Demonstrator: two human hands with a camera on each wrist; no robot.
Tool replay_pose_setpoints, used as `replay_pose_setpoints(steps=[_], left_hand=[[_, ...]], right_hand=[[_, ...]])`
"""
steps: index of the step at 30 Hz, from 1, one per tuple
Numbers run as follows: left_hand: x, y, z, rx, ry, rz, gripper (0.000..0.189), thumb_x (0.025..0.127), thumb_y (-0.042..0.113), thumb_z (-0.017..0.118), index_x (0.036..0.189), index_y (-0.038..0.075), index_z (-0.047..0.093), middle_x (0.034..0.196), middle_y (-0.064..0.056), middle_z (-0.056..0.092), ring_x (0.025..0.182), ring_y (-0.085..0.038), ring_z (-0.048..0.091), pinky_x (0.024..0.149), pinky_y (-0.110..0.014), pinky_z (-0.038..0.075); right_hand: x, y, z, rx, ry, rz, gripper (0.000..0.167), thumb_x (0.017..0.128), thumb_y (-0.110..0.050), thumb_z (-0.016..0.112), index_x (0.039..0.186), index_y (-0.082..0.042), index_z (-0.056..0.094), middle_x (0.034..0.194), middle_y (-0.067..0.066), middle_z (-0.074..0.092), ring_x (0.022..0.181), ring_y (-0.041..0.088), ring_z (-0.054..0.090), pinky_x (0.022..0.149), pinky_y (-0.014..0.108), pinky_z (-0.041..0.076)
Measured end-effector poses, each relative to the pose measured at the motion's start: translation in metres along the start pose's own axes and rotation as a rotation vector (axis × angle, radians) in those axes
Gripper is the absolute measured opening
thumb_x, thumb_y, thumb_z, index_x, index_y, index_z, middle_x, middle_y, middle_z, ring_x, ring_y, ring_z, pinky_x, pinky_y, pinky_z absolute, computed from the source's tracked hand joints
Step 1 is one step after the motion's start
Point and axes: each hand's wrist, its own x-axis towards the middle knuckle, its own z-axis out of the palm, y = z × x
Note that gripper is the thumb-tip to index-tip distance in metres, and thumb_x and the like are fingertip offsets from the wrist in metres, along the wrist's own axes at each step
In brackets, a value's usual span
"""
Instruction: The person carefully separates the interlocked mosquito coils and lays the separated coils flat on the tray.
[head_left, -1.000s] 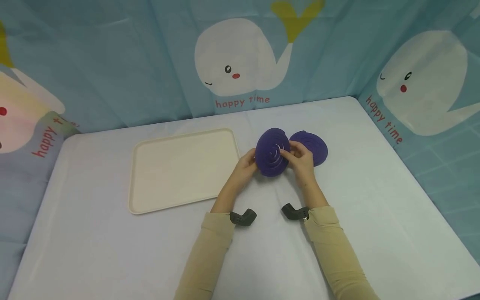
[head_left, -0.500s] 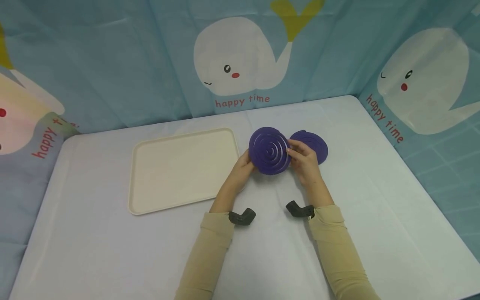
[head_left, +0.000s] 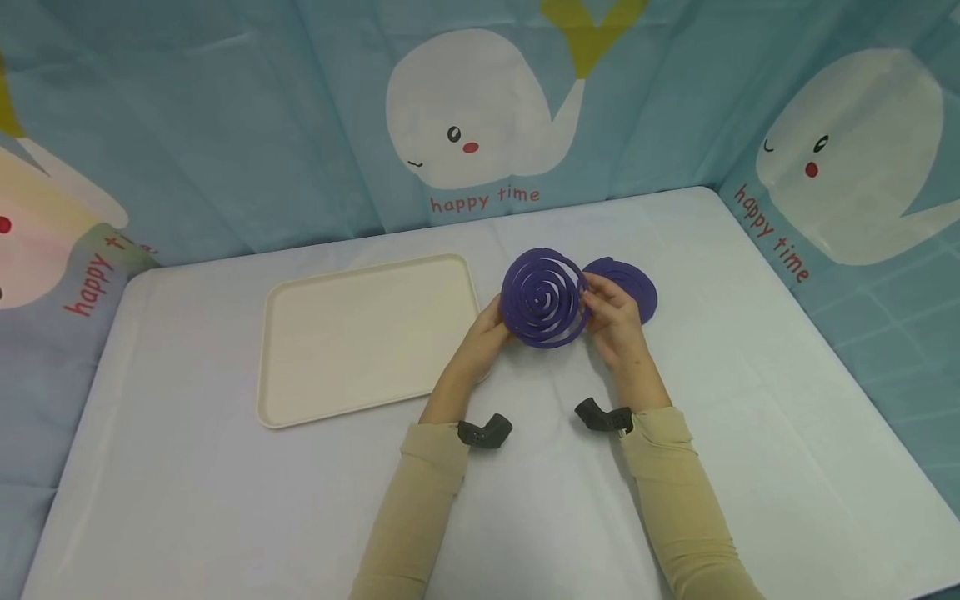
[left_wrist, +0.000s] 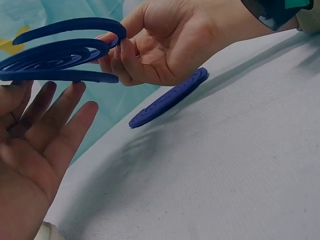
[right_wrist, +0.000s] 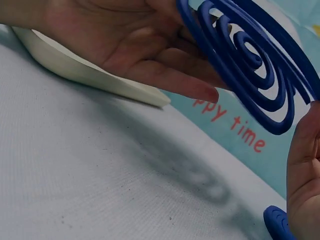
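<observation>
Both hands hold a purple mosquito coil [head_left: 542,300] above the table, its spiral turns spread with gaps between them. My left hand [head_left: 483,337] supports it at the left edge; in the left wrist view the left fingers [left_wrist: 67,110] reach up beneath the lower turns. On the other side my right hand [head_left: 618,329] pinches an outer turn between thumb and fingertips. That turn stands apart from the rest in the left wrist view. A second purple coil [head_left: 639,290] lies flat on the table behind the right hand, partly covered by it.
A cream rectangular tray [head_left: 367,333] lies left of the hands, with its right edge close to the left hand. The white-covered table [head_left: 750,417] ends at a blue curtain [head_left: 300,125] printed with whales.
The held coil has turned from tilted to facing the head camera, and its turns have opened into a loose spiral. My right hand has shifted slightly right.
</observation>
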Motion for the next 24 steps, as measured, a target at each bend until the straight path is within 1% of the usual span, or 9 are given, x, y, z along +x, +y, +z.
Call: replay_pose_setpoints(steps=[4, 7, 9, 12, 14, 16, 18, 20, 24], left_hand=[[0.0001, -0.0001, -0.0001, -0.021, -0.014, 0.005, 0.050, 0.099, 0.007, 0.042, 0.147, 0.002, 0.026, 0.145, -0.018, 0.038, 0.109, -0.020, 0.050, 0.097, -0.036, 0.043], [0.0004, -0.0006, 0.0001, -0.035, -0.007, -0.005, 0.051, 0.097, 0.005, 0.043, 0.146, 0.002, 0.028, 0.142, -0.018, 0.042, 0.104, -0.016, 0.052, 0.094, -0.034, 0.045], [0.0011, -0.0014, 0.0003, -0.085, -0.001, -0.010, 0.050, 0.095, 0.003, 0.042, 0.144, 0.001, 0.031, 0.134, -0.017, 0.048, 0.099, -0.014, 0.054, 0.092, -0.034, 0.047], [0.0020, -0.0028, 0.0008, -0.177, 0.014, 0.001, 0.049, 0.090, 0.002, 0.039, 0.139, -0.002, 0.037, 0.118, -0.008, 0.056, 0.093, -0.013, 0.057, 0.088, -0.034, 0.048], [0.0024, -0.0035, 0.0010, -0.251, 0.016, 0.025, 0.047, 0.087, 0.001, 0.036, 0.134, -0.005, 0.038, 0.107, -0.002, 0.058, 0.089, -0.012, 0.057, 0.086, -0.034, 0.049], [0.0029, -0.0042, 0.0009, -0.302, 0.018, 0.051, 0.049, 0.082, 0.000, 0.035, 0.131, -0.008, 0.039, 0.100, 0.003, 0.059, 0.085, -0.011, 0.057, 0.083, -0.032, 0.049], [0.0034, -0.0047, 0.0007, -0.336, 0.015, 0.066, 0.054, 0.078, 0.001, 0.035, 0.131, -0.010, 0.036, 0.098, 0.005, 0.060, 0.085, -0.010, 0.057, 0.082, -0.031, 0.048], [0.0040, -0.0055, 0.0000, -0.350, 0.004, 0.077, 0.057, 0.077, 0.000, 0.037, 0.133, -0.010, 0.034, 0.101, 0.005, 0.061, 0.088, -0.011, 0.058, 0.082, -0.030, 0.048], [0.0040, -0.0060, -0.0010, -0.299, -0.022, 0.100, 0.060, 0.079, -0.002, 0.043, 0.137, -0.009, 0.032, 0.109, 0.001, 0.059, 0.096, -0.013, 0.058, 0.083, -0.029, 0.049]], right_hand=[[-0.0007, -0.0007, 0.0012, 0.003, -0.017, -0.010, 0.033, 0.091, 0.015, 0.044, 0.097, -0.006, 0.069, 0.084, 0.004, 0.062, 0.069, 0.011, 0.059, 0.060, 0.019, 0.050], [-0.0005, -0.0002, 0.0028, 0.000, 0.004, -0.005, 0.036, 0.091, 0.016, 0.042, 0.095, -0.007, 0.070, 0.082, 0.003, 0.063, 0.068, 0.010, 0.060, 0.060, 0.019, 0.050], [0.0000, 0.0003, 0.0038, -0.005, 0.031, 0.002, 0.038, 0.091, 0.016, 0.041, 0.094, -0.007, 0.070, 0.081, 0.003, 0.063, 0.067, 0.010, 0.061, 0.059, 0.019, 0.050], [0.0007, 0.0017, 0.0049, -0.025, 0.076, 0.014, 0.037, 0.091, 0.015, 0.042, 0.093, -0.009, 0.070, 0.079, 0.001, 0.063, 0.065, 0.009, 0.060, 0.057, 0.018, 0.049], [0.0012, 0.0025, 0.0053, -0.031, 0.097, 0.018, 0.035, 0.092, 0.014, 0.044, 0.093, -0.008, 0.070, 0.078, 0.001, 0.062, 0.065, 0.009, 0.059, 0.056, 0.018, 0.049], [0.0017, 0.0030, 0.0057, -0.025, 0.115, 0.017, 0.032, 0.091, 0.013, 0.046, 0.093, -0.008, 0.070, 0.077, 0.002, 0.061, 0.064, 0.009, 0.059, 0.054, 0.019, 0.048], [0.0020, 0.0031, 0.0065, -0.015, 0.129, 0.013, 0.030, 0.091, 0.013, 0.047, 0.093, -0.007, 0.069, 0.076, 0.002, 0.061, 0.063, 0.009, 0.059, 0.053, 0.019, 0.048], [0.0023, 0.0031, 0.0067, 0.000, 0.140, 0.004, 0.027, 0.091, 0.013, 0.048, 0.094, -0.005, 0.069, 0.077, 0.003, 0.061, 0.063, 0.010, 0.059, 0.052, 0.019, 0.048], [0.0026, 0.0027, 0.0070, 0.018, 0.145, -0.009, 0.027, 0.092, 0.013, 0.047, 0.096, -0.004, 0.068, 0.080, 0.004, 0.062, 0.065, 0.010, 0.059, 0.053, 0.019, 0.048]])
